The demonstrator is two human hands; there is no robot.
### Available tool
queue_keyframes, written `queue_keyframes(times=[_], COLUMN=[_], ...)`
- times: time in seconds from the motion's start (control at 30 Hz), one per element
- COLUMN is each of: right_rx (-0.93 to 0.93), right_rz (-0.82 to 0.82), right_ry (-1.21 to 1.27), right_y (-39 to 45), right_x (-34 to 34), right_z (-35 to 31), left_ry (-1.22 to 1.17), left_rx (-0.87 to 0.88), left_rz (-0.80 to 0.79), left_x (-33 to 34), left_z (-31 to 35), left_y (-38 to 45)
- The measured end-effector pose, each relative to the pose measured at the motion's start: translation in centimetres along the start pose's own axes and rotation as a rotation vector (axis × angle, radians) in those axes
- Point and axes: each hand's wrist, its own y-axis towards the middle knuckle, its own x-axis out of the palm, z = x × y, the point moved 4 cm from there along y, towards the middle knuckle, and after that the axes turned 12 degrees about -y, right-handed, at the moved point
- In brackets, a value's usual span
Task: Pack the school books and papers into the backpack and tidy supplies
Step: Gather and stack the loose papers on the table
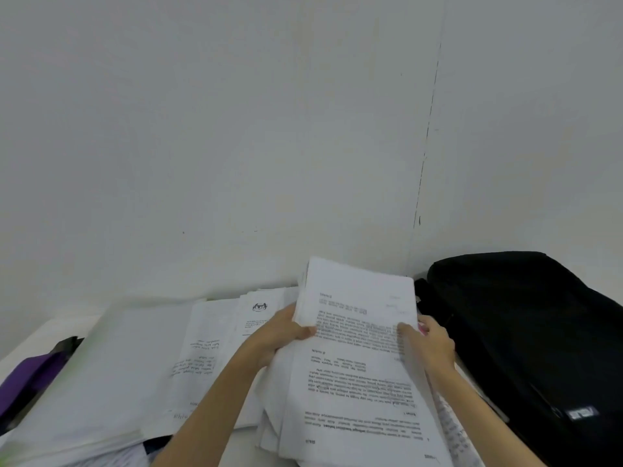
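A thick stack of printed papers point(357, 372) is held up at a tilt above the table, its far edge raised. My left hand point(281, 333) grips the stack's left edge, thumb on top of the text. At the stack's right edge my right hand point(429, 342) grips it too, thumb pressed on the top sheet. A black backpack point(526, 332) lies just right of the stack against the wall. More loose papers point(202, 348), some handwritten, lie spread on the table to the left.
A purple folder or book point(27, 375) lies at the far left edge of the table. A large translucent plastic folder point(111, 365) covers papers on the left. A white wall stands right behind the table.
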Motion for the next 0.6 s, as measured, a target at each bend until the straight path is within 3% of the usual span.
queue_keyframes(times=[0.07,0.13,0.27,0.43,0.6], right_rx=[0.074,0.095,-0.103,-0.338,-0.421], right_rz=[-0.042,-0.195,-0.425,-0.126,-0.08], right_ry=[0.203,0.438,0.657,0.747,0.584], right_y=[-0.1,-0.1,-0.5,-1.3,-1.7], right_x=[-0.3,-0.2,-1.3,-4.4,-2.9], right_z=[-0.4,-1.8,-7.0,-14.1,-15.0], left_ry=[-0.033,-0.072,-0.091,-0.023,-0.003], left_rx=[0.154,0.303,0.529,0.788,0.743], left_rz=[0.021,0.037,0.079,0.217,0.331], left_x=[-0.3,-0.6,-0.5,-0.5,-2.5], left_z=[2.0,4.3,8.4,11.4,9.4], left_y=[-0.8,-2.1,-4.5,-6.5,-6.0])
